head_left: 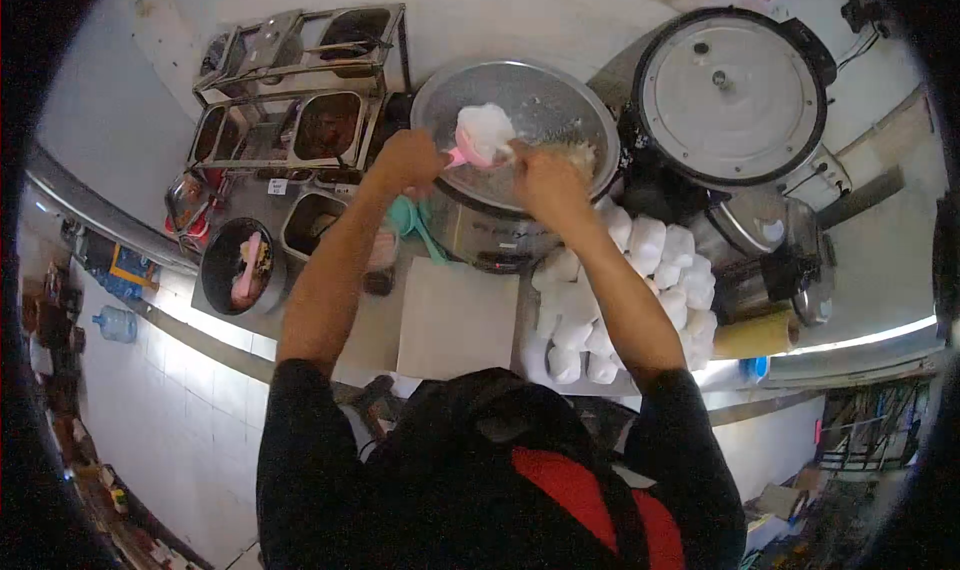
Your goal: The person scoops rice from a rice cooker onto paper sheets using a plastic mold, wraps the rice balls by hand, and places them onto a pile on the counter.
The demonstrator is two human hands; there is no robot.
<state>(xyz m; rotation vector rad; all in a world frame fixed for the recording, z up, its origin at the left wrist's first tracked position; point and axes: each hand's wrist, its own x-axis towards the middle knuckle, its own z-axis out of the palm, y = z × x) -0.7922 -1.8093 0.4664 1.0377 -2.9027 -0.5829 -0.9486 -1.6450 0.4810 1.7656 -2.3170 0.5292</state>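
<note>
A pink scoop (467, 154) heaped with white rice (486, 125) is held above a wide metal basin (440, 95). My left hand (410, 162) is closed around the scoop's handle on the left. At the scoop's right edge, my right hand (550, 182) has its fingers pressed together; what they hold, if anything, is hidden. More rice (578, 155) lies inside the basin on its right side. A teal utensil (408, 215) lies just below my left hand, partly covered by my forearm.
Several white wrapped bundles (648, 240) are piled under my right forearm. A stack of pale paper sheets (458, 315) lies at the counter's front. Metal food trays (328, 125) stand left, near a black pot (243, 267). A large round-lidded cooker (735, 95) is at back right.
</note>
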